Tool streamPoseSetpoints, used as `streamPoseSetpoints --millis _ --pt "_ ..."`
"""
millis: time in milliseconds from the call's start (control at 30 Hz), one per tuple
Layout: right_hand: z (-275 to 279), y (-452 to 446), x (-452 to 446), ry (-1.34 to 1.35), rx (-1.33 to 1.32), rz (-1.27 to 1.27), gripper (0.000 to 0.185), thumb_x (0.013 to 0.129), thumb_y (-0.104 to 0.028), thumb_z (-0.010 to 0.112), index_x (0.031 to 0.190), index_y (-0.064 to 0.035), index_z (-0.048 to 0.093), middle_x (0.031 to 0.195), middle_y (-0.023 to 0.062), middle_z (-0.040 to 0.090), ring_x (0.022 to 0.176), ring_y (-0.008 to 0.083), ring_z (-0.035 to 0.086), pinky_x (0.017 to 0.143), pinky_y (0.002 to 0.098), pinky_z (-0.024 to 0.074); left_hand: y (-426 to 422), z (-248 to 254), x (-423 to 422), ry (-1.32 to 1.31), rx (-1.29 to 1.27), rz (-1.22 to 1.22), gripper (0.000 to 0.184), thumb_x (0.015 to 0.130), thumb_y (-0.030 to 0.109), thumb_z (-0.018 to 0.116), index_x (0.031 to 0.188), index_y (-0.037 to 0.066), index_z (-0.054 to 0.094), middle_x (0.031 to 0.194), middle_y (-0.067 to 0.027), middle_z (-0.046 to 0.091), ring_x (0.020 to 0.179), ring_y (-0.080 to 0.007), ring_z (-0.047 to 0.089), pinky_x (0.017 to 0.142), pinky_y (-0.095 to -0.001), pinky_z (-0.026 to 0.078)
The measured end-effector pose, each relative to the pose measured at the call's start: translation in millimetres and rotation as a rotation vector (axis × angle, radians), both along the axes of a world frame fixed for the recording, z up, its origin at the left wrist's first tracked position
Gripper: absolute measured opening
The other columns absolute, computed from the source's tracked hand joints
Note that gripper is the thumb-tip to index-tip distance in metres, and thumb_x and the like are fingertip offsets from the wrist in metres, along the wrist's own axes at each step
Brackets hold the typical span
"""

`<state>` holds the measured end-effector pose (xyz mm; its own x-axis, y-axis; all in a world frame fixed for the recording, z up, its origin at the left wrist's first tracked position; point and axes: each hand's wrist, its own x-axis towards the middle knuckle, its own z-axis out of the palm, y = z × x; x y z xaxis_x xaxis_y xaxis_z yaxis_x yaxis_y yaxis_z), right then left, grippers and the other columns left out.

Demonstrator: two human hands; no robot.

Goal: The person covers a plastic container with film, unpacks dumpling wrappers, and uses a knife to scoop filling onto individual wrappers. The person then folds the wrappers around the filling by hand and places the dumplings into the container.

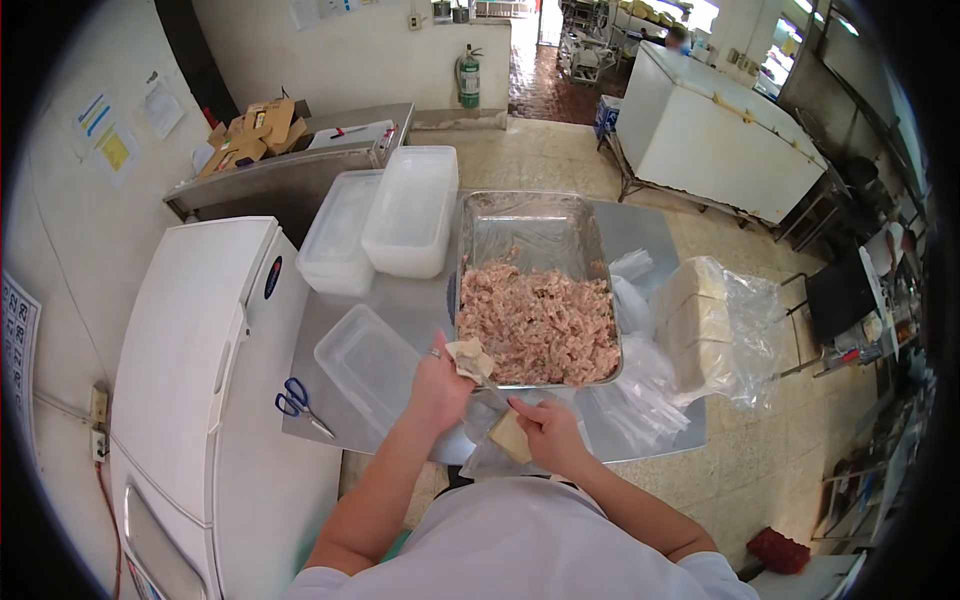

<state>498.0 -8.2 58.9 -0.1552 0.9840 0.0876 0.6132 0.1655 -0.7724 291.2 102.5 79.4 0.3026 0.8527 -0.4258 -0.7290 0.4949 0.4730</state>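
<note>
My left hand (440, 388), with a ring on one finger, is closed on a pale dumpling wrapper (468, 357) at the near left corner of a metal tray (530, 205). Inside that tray lies a mass of minced meat filling (540, 325). My right hand (553, 433) grips a thin flat spatula (492, 388), whose far end reaches the wrapper; how much filling is on it I cannot tell. Below my right hand, a stack of square wrappers (511, 437) rests on plastic at the table's near edge, partly covered by the fingers.
Left of the tray are a low plastic container (365, 350), blue-handled scissors (294, 398) and stacked lidded containers (410, 210). To its right lie plastic bags (640, 385) and bagged wrapper blocks (692, 325). A white fridge (190, 340) stands at the left; a person (677, 40) is far back.
</note>
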Motion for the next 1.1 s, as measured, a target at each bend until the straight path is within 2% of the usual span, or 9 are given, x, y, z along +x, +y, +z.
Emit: streamPoseSetpoints --millis 100,200,267,367,500,700,800,1000,1100 --pt "27 5 2 0.932 -0.879 -0.199 0.034 0.102 -0.011 0.063 0.135 -0.0072 0.069 0.083 0.0025 0.063 0.068 0.0138 0.056 0.06 0.0315 0.0467 -1 27 -23 0.169 0.014 -0.158 0.064 0.11 0.05 0.04 0.141 -0.005 0.046 0.137 -0.0189 0.057 0.119 -0.0295 0.061 0.104 -0.0433 0.049" --pt "43 4 1 1.064 -0.947 -0.198 0.029 0.105 -0.011 0.062 0.13 -0.0008 0.07 0.085 -0.0028 0.061 0.071 0.0065 0.053 0.06 0.0268 0.0447 -2 18 -42 0.529 0.1 -0.298 0.047 0.104 0.037 0.057 0.129 -0.003 0.06 0.123 -0.0148 0.067 0.105 -0.0233 0.067 0.092 -0.0366 0.054" --pt "38 4 -3 0.836 -0.78 -0.165 0.029 0.103 -0.01 0.063 0.131 -0.0052 0.071 0.085 0.0004 0.064 0.07 0.0098 0.054 0.061 0.0292 0.0462 -6 34 -45 0.918 0.237 -0.499 0.029 0.099 0.022 0.067 0.116 -0.001 0.069 0.108 -0.0104 0.073 0.092 -0.0186 0.069 0.082 -0.0324 0.055" --pt "36 1 -5 0.392 -0.332 -0.001 0.032 0.102 -0.009 0.063 0.133 -0.0122 0.071 0.084 0.0031 0.063 0.067 0.0144 0.055 0.059 0.0315 0.0465 -7 41 -38 0.972 0.335 -0.54 0.013 0.087 0.007 0.076 0.1 0.002 0.074 0.087 -0.0026 0.073 0.077 -0.0125 0.067 0.071 -0.0282 0.053" --pt "61 0 -6 -0.036 -0.028 0.061 0.037 0.096 -0.006 0.065 0.128 -0.0218 0.074 0.086 0.0136 0.062 0.073 0.0304 0.063 0.068 0.0431 0.0522 -7 28 -41 1.133 0.679 -0.395 0.03 0.081 0.009 0.083 0.107 0.001 0.072 0.093 -0.0053 0.075 0.083 -0.0153 0.069 0.076 -0.0326 0.055" --pt "110 5 24 -0.234 0.018 0.16 0.035 0.091 -0.008 0.069 0.124 -0.0206 0.076 0.084 0.0126 0.061 0.075 0.0327 0.065 0.068 0.0446 0.0532 -11 37 -43 1.215 0.876 -0.401 0.029 0.079 0.01 0.086 0.101 0.001 0.07 0.091 -0.0054 0.075 0.079 -0.0132 0.068 0.075 -0.0315 0.055" --pt "136 4 48 -0.222 -0.067 0.13 0.034 0.088 -0.011 0.074 0.123 -0.0143 0.076 0.086 0.0148 0.065 0.074 0.0329 0.065 0.068 0.0433 0.0529 -14 33 -43 1.161 0.831 -0.382 0.023 0.082 0.007 0.085 0.097 0.002 0.069 0.092 -0.004 0.075 0.081 -0.0115 0.068 0.075 -0.0296 0.055" --pt "97 9 18 0.332 -0.377 -0.082 0.023 0.088 -0.009 0.079 0.109 0.0 0.076 0.085 -0.0002 0.068 0.07 0.0048 0.056 0.061 0.0236 0.045 -43 29 -11 0.721 0.542 -0.379 0.018 0.085 0.002 0.083 0.091 0.004 0.067 0.091 -0.0016 0.074 0.083 -0.0084 0.068 0.074 -0.0268 0.056" --pt "66 15 -2 0.578 -0.411 -0.092 0.022 0.089 -0.014 0.08 0.104 0.0019 0.076 0.083 -0.0011 0.069 0.074 0.0018 0.058 0.063 0.0223 0.0467 -57 42 -1 0.759 0.566 -0.474 0.018 0.085 0.004 0.084 0.092 0.004 0.067 0.088 -0.001 0.073 0.083 -0.0082 0.068 0.075 -0.0265 0.055"
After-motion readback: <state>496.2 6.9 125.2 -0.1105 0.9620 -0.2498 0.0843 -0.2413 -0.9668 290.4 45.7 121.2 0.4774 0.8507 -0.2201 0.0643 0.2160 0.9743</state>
